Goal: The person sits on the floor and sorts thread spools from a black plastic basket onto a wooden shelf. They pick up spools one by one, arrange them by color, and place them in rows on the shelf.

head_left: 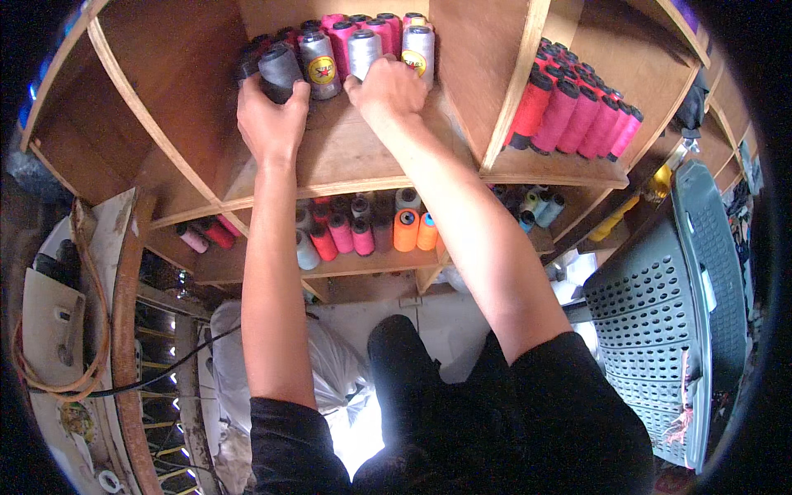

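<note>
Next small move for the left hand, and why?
I'd probably settle the dark gray spool into line: the left hand grips it near the front row's left end, and silver spools stand upright to its right. The hand hides its base, so go gently.

The left hand [272, 120] grips a dark grey spool [280, 66]; the right hand [394, 89] clasps a silver spool [364, 49]; a grey spool [317, 49] with a yellow label [322, 71] stands between them; pink spools [341, 40] stand behind on the wooden shelf [346, 161]; two orange spools [406, 235] stand below; a perforated basket [648, 305] is at right.
</note>
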`<state>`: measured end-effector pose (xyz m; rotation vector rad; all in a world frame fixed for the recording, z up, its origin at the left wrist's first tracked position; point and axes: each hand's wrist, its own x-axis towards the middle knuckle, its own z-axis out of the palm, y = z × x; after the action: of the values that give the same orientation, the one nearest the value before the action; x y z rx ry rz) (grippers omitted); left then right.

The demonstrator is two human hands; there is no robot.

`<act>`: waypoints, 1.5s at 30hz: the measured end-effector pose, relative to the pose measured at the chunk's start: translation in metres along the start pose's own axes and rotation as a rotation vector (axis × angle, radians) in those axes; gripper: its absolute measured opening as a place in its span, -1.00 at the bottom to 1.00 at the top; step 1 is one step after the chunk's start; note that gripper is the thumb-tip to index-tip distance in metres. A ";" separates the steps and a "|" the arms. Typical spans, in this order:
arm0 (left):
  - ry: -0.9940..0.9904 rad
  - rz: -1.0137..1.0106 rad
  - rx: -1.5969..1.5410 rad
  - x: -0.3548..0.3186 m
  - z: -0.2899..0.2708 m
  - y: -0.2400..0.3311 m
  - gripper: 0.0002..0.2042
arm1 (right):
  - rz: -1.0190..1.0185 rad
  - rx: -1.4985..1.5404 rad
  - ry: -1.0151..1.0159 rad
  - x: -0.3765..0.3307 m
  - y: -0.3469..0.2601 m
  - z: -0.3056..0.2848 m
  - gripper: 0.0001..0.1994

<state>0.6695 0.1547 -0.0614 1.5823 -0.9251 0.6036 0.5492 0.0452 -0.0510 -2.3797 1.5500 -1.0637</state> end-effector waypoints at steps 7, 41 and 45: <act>0.003 -0.049 0.011 0.001 -0.001 -0.001 -0.43 | 0.228 0.055 0.260 0.033 0.028 0.025 -0.70; -0.225 0.266 0.046 0.015 0.025 0.008 -0.44 | -0.069 0.112 0.157 0.005 0.002 0.020 -0.65; -0.325 0.113 0.114 0.001 0.019 0.009 -0.48 | -0.041 0.093 -0.014 0.006 0.000 0.019 -0.79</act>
<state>0.6604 0.1358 -0.0597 1.7716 -1.2465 0.4916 0.5620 0.0351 -0.0622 -2.3613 1.4207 -1.0991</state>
